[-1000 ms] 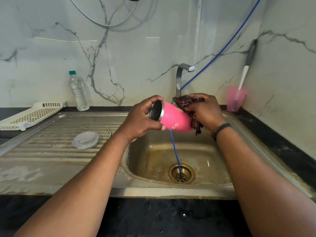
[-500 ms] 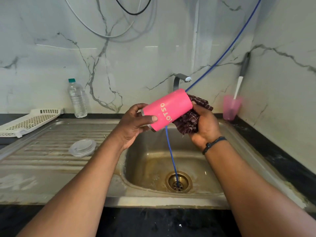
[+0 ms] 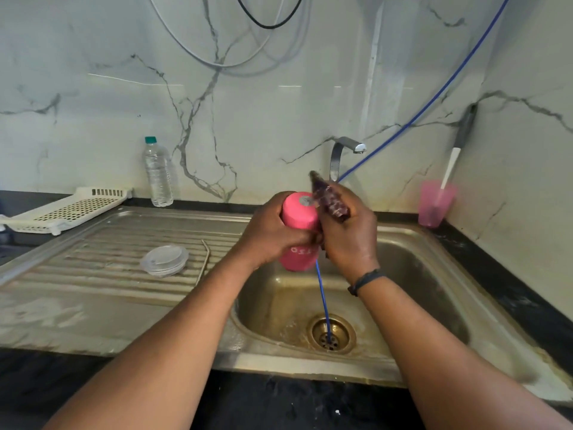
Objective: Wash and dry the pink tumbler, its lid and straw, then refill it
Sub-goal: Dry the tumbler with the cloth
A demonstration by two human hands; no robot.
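Note:
The pink tumbler [image 3: 298, 212] is held upside down over the sink basin [image 3: 412, 283], its base facing up. My left hand [image 3: 268, 235] wraps around its left side. My right hand [image 3: 347, 234] grips a dark maroon cloth [image 3: 328, 198] pressed against the tumbler's right side and base. The clear lid [image 3: 164, 260] lies on the ribbed draining board [image 3: 93, 268], with the bent metal straw [image 3: 205, 259] just to its right.
A tap [image 3: 341, 153] stands behind the basin. A blue hose [image 3: 322, 302] runs from the upper right into the drain [image 3: 330, 333]. A water bottle [image 3: 157, 173] and white rack [image 3: 68, 209] sit at back left; a pink cup [image 3: 435, 204] with a brush at back right.
The tumbler has been turned from lying sideways, mouth to the left, to base-up. The cloth has moved from the tumbler's base end to its upper right side.

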